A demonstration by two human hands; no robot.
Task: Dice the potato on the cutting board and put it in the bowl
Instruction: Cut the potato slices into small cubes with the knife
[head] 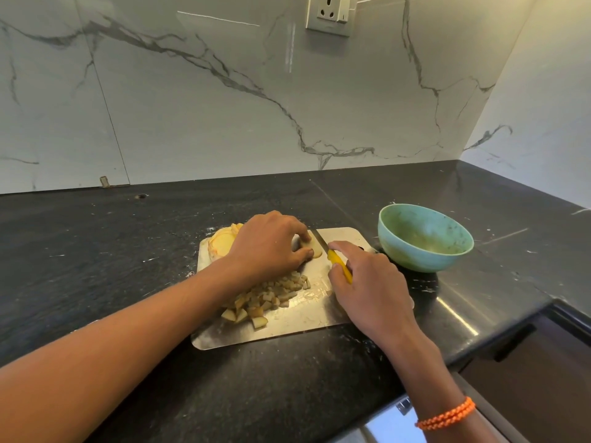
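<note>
Two hands were at work on the cutting board [319, 311], and you were in the middle of the dicing step, not yet at the transfer. Your left hand [271, 247] was curled over a potato piece [315, 249] near the far middle of the board, fingertips pinching it down. Your right hand [367, 282] gripped the yellow handle of the knife [339, 263], forefinger laid along the top, with the blade running away from you just beside that pinched piece and very close to your left fingertips. A heap of diced potato [271, 295] lay on the near half of the board, under your left wrist, and some uncut slices [224, 241] were stacked at the far left corner, partly hidden by the hand. The green bowl [425, 238] stood on the dark bench [96, 251] just beside the board's far right corner, and no dice showed in it.

By my reading, the next move called for short cuts across the held piece, with your left fingertips tucked back from the edge, then the same for the stacked slices, before anything went to the bowl.

No brand, label or readable writing showed on the knife, the board, the bowl or the wall socket [329, 14]
</note>
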